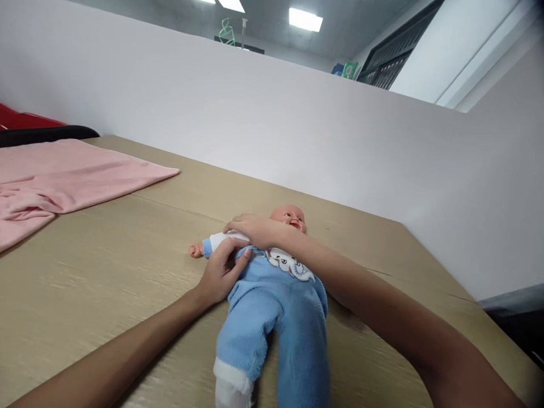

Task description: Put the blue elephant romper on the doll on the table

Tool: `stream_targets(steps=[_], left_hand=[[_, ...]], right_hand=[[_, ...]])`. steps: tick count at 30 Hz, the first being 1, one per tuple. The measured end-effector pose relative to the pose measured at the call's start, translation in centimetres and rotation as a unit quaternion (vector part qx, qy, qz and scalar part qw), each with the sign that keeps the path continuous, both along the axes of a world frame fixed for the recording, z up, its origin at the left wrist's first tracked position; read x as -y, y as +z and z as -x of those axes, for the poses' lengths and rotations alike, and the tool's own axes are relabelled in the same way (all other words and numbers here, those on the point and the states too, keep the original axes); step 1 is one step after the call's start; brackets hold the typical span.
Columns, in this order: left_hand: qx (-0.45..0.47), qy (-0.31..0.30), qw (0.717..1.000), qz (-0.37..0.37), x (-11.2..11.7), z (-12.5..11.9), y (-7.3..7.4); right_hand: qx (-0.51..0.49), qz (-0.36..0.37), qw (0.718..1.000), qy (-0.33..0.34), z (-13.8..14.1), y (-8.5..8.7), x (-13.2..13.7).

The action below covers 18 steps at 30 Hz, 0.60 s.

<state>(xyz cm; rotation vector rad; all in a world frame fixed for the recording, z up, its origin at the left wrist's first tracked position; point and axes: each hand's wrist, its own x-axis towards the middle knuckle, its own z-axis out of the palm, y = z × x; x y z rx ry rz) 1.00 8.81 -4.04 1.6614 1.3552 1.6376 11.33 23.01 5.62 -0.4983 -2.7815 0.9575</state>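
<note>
A baby doll lies on its back on the table, its head toward the wall and its legs toward me. It wears light blue fleece overalls with a white cartoon animal on the chest, over a white sleeve with a blue cuff. My left hand is closed at the overalls' upper edge, its thumb on the blue cloth near the armpit. Reaching across the chest, my right hand curls over the shoulder and white sleeve; its fingertips are partly hidden. My right forearm covers the doll's other arm.
A pink cloth lies partly bunched on the left of the wooden table. Behind it are a black curved edge and something red. A white partition wall borders the table's far side and right.
</note>
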Motion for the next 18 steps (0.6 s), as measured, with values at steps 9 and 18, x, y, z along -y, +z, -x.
stream_targets(steps=[9,18], left_hand=[[-0.055,-0.039,0.991,-0.117,-0.4,0.2,-0.9],[-0.115,0.052,0.939,-0.321,0.3,0.8,-1.7]], right_hand=[[-0.093,-0.009,0.996,0.011,-0.7,-1.5,-1.2],[-0.202,0.099,0.973,-0.047,-4.7,-1.1,-1.7]])
